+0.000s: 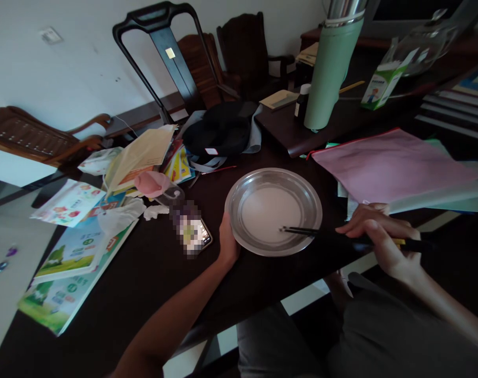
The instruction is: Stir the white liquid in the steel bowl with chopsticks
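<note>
Plainly, bowl (262,247) between left hand (228,240) against it, grip unclear, and right hand (386,239) closed around chopsticks (302,230).

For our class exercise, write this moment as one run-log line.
left hand: on side of metal bowl; right hand: holding dark chopsticks, tips inside bowl; bowl: whitish contents; phone: left of bowl

- A dark table (144,273) is bearing scattered things.
- A metal bowl (313,207) is resting near its edge.
- A phone (197,233) is lying left of the bowl.
- Green-and-blue books (71,254) are overlapping farther left.
- A black bag (219,128) is sitting behind the bowl.
- At the right, a pink pouch (384,163) is lying over a pale-green sheet (455,203).
- A raised dark surface (286,135) is bearing a green thermos (329,79) and a carton (384,88).
</note>
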A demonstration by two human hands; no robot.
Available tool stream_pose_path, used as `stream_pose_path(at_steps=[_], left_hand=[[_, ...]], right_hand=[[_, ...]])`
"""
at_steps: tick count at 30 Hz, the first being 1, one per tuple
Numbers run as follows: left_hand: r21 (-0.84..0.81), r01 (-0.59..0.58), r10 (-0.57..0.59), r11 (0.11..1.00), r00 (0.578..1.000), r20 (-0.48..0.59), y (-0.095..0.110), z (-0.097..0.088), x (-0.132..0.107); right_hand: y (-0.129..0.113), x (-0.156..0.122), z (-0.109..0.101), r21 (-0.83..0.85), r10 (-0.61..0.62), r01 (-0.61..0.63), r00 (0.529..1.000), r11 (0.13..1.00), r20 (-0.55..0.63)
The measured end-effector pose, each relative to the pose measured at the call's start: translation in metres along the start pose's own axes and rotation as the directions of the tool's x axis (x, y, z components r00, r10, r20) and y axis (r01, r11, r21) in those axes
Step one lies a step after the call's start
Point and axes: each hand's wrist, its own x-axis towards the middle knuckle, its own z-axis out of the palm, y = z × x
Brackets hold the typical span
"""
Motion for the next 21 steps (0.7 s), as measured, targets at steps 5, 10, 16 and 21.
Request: stream_pose_path(at_steps=[5,10,16,21], left_hand=[[0.033,-0.040,0.039,0.999,0.999,0.025,-0.002,-0.003,0.001],[0.046,-0.021,0.021,0.999,1.000,0.020,-0.003,-0.004,0.001],[-0.017,0.003,-0.003,1.000,1.000,0.015,-0.004,-0.002,0.001],[-0.021,0.009,-0.008,1.000,0.999,0.034,-0.006,-0.003,0.001]], right_hand=[[-0.002,0.007,0.015,0.005,-0.049,0.049,0.976,0.999,0.212],[0.005,0.011,0.032,-0.071,-0.045,0.065,0.966,0.995,0.254],[0.015,0.008,0.032,-0.196,-0.008,0.041,0.986,0.980,0.166],[0.008,0.007,0.017,-0.227,-0.011,0.009,1.000,0.974,-0.005]])
